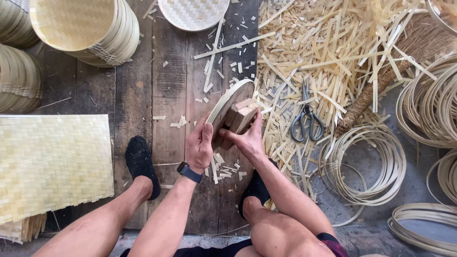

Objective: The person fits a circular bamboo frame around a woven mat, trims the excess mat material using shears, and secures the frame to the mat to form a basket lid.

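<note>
A round wooden mould (233, 97) with a woven bamboo edge stands tilted on the plank floor (166, 90), a block handle (242, 114) on its near face. My left hand (200, 145) grips the mould's lower rim, thumb over the edge. My right hand (245, 135) clasps the block handle from the right. A dark watch (189, 172) is on my left wrist. Both my feet wear black shoes, one (141, 164) left of the hands, the other (254, 188) under my right forearm.
A woven bamboo mat (52, 162) lies at the left. Stacks of woven round trays (88, 28) stand at top left, one tray (193, 13) at top centre. Grey scissors (306, 119) lie on a heap of bamboo strips (328, 52). Coiled bamboo hoops (369, 164) fill the right.
</note>
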